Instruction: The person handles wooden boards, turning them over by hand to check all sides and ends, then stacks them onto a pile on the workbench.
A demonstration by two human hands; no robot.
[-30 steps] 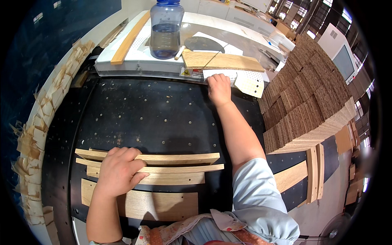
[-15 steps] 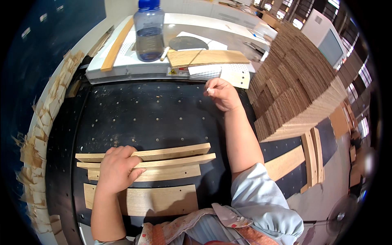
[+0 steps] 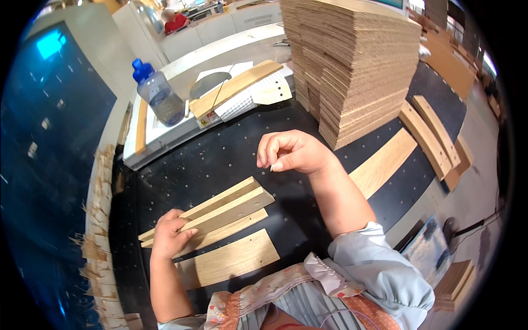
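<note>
- The left hand (image 3: 170,236) was curled over the left ends of two upright wooden strips, thumb in front and fingers behind, gripping them together.
- Those two, the back strip (image 3: 217,201) and the front strip (image 3: 228,215), stood nearly side by side on the black bench (image 3: 203,154), with a dark gap showing between them toward the right.
- The right hand (image 3: 291,151) hung above their right ends, apart from the wood, its thumb and fingertips pinched on what looked like a tiny pale bit (image 3: 271,169), too small to identify.
- As for progress, the pair was lined up and steadied; nothing visible fastened one strip to the other, so that part looked unfinished.
- The front strip's face bore round marks (image 3: 257,203), probably holes; whether anything sat inside them could not be told.
- The pale bit was in the fingers, not yet set anywhere.
- Just in front lay a flat strip (image 3: 242,225) and a near board (image 3: 231,261), both with dark holes and neither touched by the right hand.
- Farther right, a side board (image 3: 385,162) and side strips (image 3: 423,137) lay beyond the right forearm, near a tall stack (image 3: 363,71), no hand on them.
</note>
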